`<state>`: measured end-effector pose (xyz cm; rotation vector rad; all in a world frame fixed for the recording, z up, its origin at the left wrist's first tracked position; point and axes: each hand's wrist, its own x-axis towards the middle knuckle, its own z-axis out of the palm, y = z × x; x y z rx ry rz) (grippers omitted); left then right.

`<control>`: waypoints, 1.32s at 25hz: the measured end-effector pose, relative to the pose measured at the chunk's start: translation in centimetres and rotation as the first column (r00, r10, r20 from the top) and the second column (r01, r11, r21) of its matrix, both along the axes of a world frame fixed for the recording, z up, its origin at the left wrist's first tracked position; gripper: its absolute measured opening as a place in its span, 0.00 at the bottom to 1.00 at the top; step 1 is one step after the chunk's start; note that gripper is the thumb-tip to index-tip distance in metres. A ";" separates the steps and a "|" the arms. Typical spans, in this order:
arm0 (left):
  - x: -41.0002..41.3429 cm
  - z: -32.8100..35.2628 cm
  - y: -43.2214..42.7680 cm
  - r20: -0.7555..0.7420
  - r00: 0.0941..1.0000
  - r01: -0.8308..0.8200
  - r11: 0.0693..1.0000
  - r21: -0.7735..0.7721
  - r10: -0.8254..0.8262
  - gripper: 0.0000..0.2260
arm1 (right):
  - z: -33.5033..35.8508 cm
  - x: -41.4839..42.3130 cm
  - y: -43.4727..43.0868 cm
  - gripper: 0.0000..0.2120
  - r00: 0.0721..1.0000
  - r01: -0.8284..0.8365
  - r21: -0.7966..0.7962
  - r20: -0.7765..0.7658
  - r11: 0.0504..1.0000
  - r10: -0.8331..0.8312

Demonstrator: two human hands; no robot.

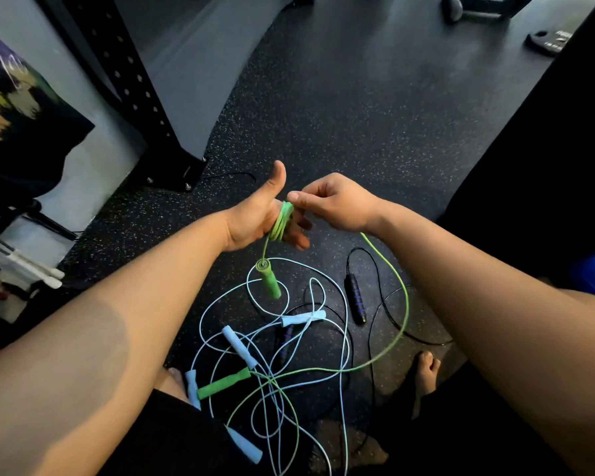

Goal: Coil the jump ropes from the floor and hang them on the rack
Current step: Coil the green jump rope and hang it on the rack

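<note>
Both bare forearms reach forward and converge. The left hand (256,219) stands on edge, thumb straight up, its extended fingers wound with loops of the green jump rope (281,222). The right hand (335,204), just beside those loops, pinches the rope between thumb and forefinger.

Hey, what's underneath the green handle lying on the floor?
A pale blue handle crosses beneath the near end of the green handle, on the dark floor. Its covered middle cannot be seen.

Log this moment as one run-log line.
step: coiling green rope | left grip: coils wound round it | right grip: pinches rope at coils | floor: blue ropes, black rope loose
</note>
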<state>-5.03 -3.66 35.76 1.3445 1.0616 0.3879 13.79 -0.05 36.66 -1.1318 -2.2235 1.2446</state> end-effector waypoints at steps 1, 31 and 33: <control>0.1 0.2 -0.2 -0.010 1.000 0.008 0.999 -0.031 -0.008 0.57 | 0.0 0.2 0.1 0.20 1.000 0.014 0.055 0.004 0.998 -0.014; -0.6 0.5 1.7 0.274 0.915 -0.265 0.953 -0.144 0.296 0.66 | 1.7 0.0 0.2 0.11 0.960 -0.173 -0.008 0.223 0.985 0.171; -0.1 0.5 1.2 0.143 0.977 -0.140 0.983 -0.118 0.156 0.65 | 2.0 0.5 0.4 0.12 0.964 -0.152 0.093 0.233 0.984 0.127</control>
